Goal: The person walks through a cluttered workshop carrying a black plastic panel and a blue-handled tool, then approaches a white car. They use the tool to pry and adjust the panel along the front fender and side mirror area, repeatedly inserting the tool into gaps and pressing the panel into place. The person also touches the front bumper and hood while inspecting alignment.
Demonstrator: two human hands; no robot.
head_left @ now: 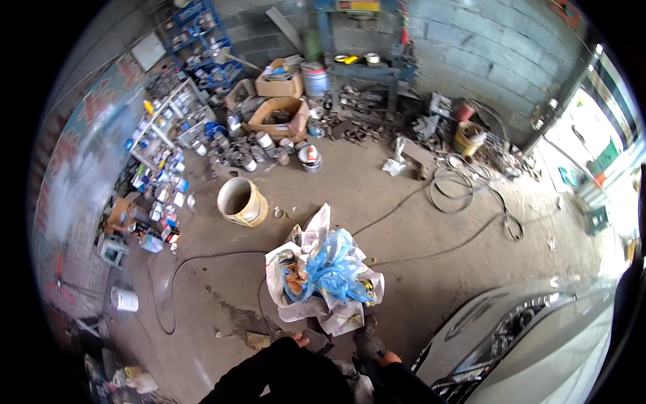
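My left hand (301, 340) hangs low in front of me beside my dark left shoe (317, 342). Only part of it shows past the black sleeve, too small to tell how its fingers lie. To the right, my right hand (389, 359) is near my other shoe (369, 345). Its fingers look curled, with a small bluish spot at them that I cannot make out. On the floor just ahead lies a large opened white sack (277, 273), its edges spread. Crumpled blue plastic (330, 266) and brownish scraps (295, 279) fill it. Neither hand touches the sack.
A dirty bucket (252, 209) stands beyond the sack. Dark hoses (444, 250) cross the floor. At right is a pale car front (484, 337). Cans and bottles (161, 195) crowd the left wall; cardboard boxes (279, 121) and a blue press frame (326, 40) line the back.
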